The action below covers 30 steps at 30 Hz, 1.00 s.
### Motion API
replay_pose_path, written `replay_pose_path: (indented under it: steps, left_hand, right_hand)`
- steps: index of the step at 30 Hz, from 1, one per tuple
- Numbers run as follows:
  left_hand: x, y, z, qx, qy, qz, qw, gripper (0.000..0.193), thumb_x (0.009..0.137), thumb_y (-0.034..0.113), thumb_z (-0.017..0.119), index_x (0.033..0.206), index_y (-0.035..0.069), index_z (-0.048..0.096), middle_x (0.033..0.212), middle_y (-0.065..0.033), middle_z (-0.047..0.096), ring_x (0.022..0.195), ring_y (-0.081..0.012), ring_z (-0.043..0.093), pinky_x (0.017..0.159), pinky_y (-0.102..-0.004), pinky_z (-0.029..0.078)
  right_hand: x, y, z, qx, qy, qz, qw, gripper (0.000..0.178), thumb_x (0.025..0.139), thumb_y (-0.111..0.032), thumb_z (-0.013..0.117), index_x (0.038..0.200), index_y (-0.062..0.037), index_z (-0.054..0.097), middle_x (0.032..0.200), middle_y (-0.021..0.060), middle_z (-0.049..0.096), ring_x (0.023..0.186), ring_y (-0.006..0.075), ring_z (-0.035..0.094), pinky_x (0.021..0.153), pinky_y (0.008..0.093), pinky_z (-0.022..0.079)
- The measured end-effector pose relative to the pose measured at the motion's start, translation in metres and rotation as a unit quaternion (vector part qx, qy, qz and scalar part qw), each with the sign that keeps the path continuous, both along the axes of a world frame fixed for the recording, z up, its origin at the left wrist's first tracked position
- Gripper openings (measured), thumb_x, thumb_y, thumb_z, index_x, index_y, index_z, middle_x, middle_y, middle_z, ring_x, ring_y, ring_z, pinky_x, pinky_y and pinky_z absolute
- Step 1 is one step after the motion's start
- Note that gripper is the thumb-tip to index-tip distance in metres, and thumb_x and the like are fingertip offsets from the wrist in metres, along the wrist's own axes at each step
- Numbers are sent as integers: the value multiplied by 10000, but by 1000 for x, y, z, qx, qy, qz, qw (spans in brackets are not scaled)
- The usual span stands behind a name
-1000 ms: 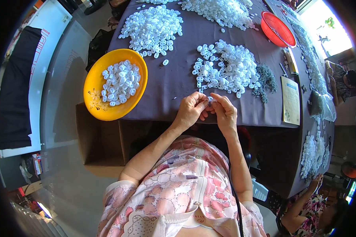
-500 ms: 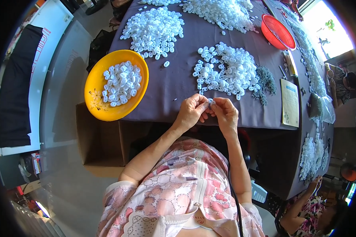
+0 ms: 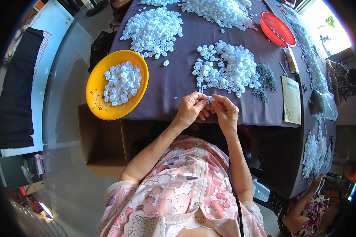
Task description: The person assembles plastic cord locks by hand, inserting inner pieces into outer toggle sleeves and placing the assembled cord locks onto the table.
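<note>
Low in the centre of the frame, just at the near edge of the bench [image 3: 158, 94], a small white piece [image 3: 210, 99] sits between the two hands. The left hand [image 3: 189, 108] has thumb and forefinger drawn narrow in a pinch on its left side; the right hand [image 3: 227, 113] pinches at its right side, fingertips close to the other hand's (whether they grip anything besides is too small to tell).

For good work here, the left pinch would best act as the steady clamp, gripping the rim lightly so that the openings in the face are uncovered, while the right fingertips make the fine movements. Pressing straight rather than at a slant should stop the smooth piece from twisting out. Working over the cloth seems wise, since a dropped piece could slip past the edge. The heap of white pieces [image 3: 239, 65], right above the hands, is best left unbrushed by the knuckles.
</note>
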<state>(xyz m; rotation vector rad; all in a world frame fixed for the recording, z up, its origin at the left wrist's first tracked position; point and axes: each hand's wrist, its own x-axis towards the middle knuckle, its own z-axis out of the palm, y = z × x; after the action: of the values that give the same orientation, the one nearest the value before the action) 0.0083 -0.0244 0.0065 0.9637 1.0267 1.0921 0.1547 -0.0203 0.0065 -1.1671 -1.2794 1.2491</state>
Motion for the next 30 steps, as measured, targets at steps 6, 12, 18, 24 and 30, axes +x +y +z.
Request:
replay_pose_path:
  steps: [6,12,18,24,30]
  left_hand:
    - [2,2,-3,-1,-9,12,1000,91,905,67,517,920,-16,550,740,-80,637,559,-113,616,448,-216,501]
    - [10,2,1,-27,-35,58,997,102,897,63,527,919,-33,553,748,-96,637,585,-144,635,496,-239,538]
    - [8,4,8,-136,-107,74,982,101,887,94,553,931,5,573,835,-101,645,689,-177,654,613,-309,569]
    - [14,2,10,-207,-179,95,957,118,884,115,557,959,31,587,873,-85,642,760,-180,648,710,-365,557]
    - [18,-2,6,-211,-217,80,950,115,891,122,547,949,32,588,841,-64,633,730,-166,636,710,-360,557]
  right_hand:
    - [-4,5,-9,64,-61,-2,996,181,813,44,601,983,1,646,763,-3,593,687,54,550,633,195,455]
    - [-5,6,-7,76,-36,9,996,237,796,51,601,1023,-5,640,773,10,573,722,64,547,644,194,440]
    - [0,7,0,115,-67,38,990,339,753,68,605,1080,-24,621,851,31,577,749,95,563,645,216,451]
    - [-1,8,16,233,-230,17,945,403,663,49,615,1054,-48,616,861,79,577,785,234,556,679,309,470]
    - [1,9,10,275,-271,-8,922,385,649,38,605,1021,-60,609,852,79,571,782,264,545,682,344,467]
